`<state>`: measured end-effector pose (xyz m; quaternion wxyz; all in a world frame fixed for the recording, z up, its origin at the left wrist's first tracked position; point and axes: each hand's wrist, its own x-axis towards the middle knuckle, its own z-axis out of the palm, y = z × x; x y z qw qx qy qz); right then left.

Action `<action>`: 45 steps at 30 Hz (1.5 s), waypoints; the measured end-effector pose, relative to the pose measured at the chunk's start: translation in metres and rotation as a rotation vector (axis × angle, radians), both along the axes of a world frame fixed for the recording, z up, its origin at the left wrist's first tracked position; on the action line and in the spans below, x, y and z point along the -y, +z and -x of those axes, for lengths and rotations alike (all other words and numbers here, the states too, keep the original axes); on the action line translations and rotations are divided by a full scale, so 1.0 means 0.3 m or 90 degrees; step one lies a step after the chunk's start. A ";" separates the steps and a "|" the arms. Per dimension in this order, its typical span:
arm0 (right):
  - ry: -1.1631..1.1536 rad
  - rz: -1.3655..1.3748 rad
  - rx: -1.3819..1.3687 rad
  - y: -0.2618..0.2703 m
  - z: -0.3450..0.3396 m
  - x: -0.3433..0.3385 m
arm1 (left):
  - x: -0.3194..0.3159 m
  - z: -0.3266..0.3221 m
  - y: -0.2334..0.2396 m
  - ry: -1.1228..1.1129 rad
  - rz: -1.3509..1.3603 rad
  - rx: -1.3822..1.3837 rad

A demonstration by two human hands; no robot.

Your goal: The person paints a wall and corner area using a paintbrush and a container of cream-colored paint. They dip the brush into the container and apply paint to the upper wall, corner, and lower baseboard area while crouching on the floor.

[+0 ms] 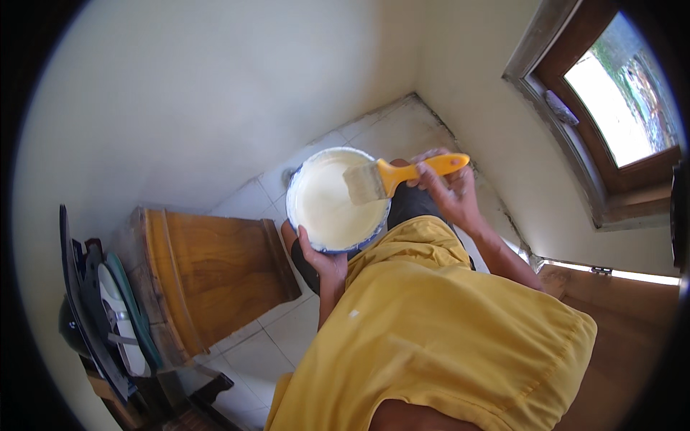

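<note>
My left hand [322, 259] grips the near rim of a round paint tub [291, 207], its thumb up against the side. Cream-white paint [334, 207] lies inside, and smears of it mark the tub's blue edge. In my right hand [450, 186] is a wide paintbrush [396, 175], held by its yellow handle. Its pale, paint-coated bristles [362, 184] are over the right part of the tub; whether they touch the paint I cannot tell. Paint stains show on the right fingers.
A wooden cabinet [221, 269] stands at left, beside folded items [116, 318] leaning by the wall. Cream walls [242, 81] meet at a corner over white floor tiles [280, 339]. A wooden-framed window [598, 140] is at upper right, and a brown door panel [614, 323] at lower right.
</note>
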<state>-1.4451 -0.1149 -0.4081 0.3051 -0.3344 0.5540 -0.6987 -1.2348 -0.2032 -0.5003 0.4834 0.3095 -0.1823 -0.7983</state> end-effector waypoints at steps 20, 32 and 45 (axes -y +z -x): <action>0.165 -0.163 -0.431 0.107 0.067 0.079 | 0.048 0.016 -0.054 -0.035 -0.013 -0.012; 0.330 -0.235 -0.782 0.216 0.027 0.216 | 0.049 0.016 -0.089 -0.051 -0.063 -0.045; 0.595 -0.227 -0.716 0.319 0.063 0.194 | 0.060 0.013 -0.102 -0.033 -0.105 -0.057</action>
